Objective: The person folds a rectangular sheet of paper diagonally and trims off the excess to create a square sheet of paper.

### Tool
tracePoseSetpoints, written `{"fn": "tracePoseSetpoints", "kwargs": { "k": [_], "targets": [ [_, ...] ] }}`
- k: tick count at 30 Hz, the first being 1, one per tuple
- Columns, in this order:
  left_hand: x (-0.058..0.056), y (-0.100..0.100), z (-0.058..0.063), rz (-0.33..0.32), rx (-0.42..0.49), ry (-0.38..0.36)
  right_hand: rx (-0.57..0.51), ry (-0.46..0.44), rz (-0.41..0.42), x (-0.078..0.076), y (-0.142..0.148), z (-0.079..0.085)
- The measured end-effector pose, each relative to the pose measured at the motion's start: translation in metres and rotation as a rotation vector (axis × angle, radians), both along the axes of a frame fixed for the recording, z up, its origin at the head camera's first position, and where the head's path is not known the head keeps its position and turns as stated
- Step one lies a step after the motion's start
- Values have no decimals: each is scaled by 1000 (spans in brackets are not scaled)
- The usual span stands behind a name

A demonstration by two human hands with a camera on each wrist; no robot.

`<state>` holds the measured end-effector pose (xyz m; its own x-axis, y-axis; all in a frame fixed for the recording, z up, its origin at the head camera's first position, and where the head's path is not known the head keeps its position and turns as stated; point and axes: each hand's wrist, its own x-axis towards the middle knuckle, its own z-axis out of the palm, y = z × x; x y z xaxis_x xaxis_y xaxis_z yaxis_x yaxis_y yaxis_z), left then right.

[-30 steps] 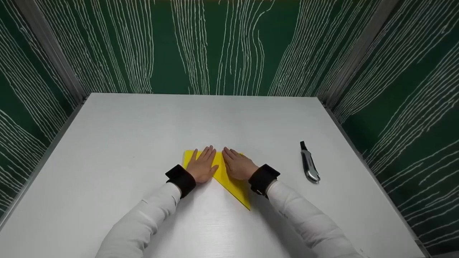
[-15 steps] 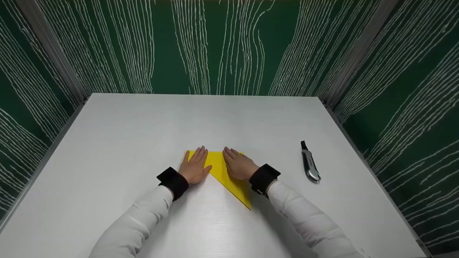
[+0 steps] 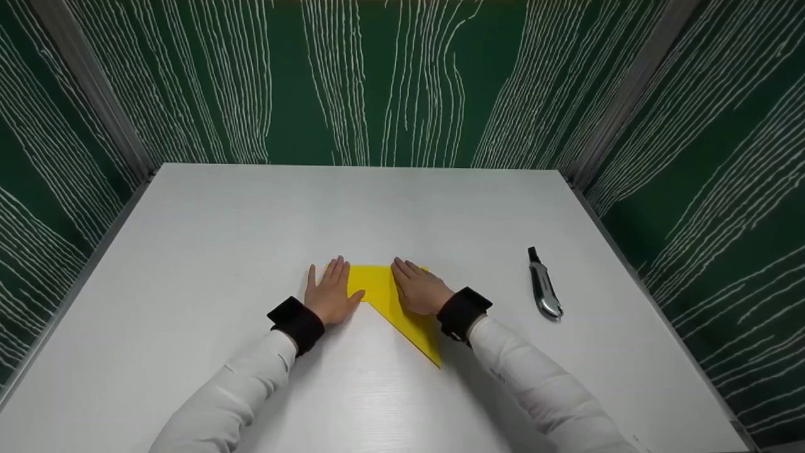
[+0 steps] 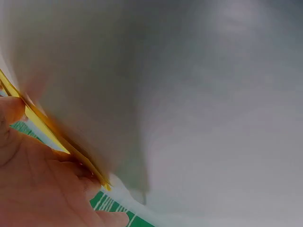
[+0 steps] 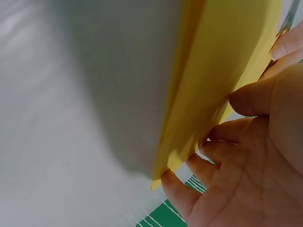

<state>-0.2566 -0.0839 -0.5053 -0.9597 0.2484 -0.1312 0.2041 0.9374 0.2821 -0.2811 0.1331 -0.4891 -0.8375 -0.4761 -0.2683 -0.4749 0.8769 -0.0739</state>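
A folded sheet of yellow paper (image 3: 383, 296) lies flat on the white table, one pointed corner reaching toward the person. On its left part the left hand (image 3: 328, 296) rests palm down with straight, spread fingers. The right hand (image 3: 420, 290) presses on the right part, its straight fingers close together. Seen from the left wrist, the paper's edge (image 4: 71, 144) runs beneath the left fingers. In the right wrist view, layers of the folded paper (image 5: 213, 61) show under the right fingertips. Some of the paper is hidden beneath both hands.
A utility knife (image 3: 544, 286) with a grey and black handle lies on the table (image 3: 251, 214) to the right of the paper. Green walls (image 3: 415, 82) with white wavy lines stand behind the table and at both sides.
The left hand has slid leftward across the paper, uncovering more yellow in the middle. Its fingers stay straight. The right hand and the knife keep their places.
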Motion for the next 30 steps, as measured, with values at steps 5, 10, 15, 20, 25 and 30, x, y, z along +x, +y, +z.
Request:
{"fn": "tracePoseSetpoints", "kwargs": {
  "k": [5,10,15,20,25,30],
  "targets": [
    [0,-8,-3,27,-9,0,3,18,16,-1,1,-2],
    [1,-16,-4,65,-16,5,-16,10,19,-1,3,-3],
    [0,-20,-6,89,-37,27,-26,4,20,-1,4,-2],
    [0,-22,-7,104,-82,45,-33,4,20,-1,4,-1],
    [-1,-23,-4,111,-121,39,-32,10,3,-3,3,-3],
    [1,-23,-3,121,-131,45,-34,-1,19,-2,3,-2]
  ]
}}
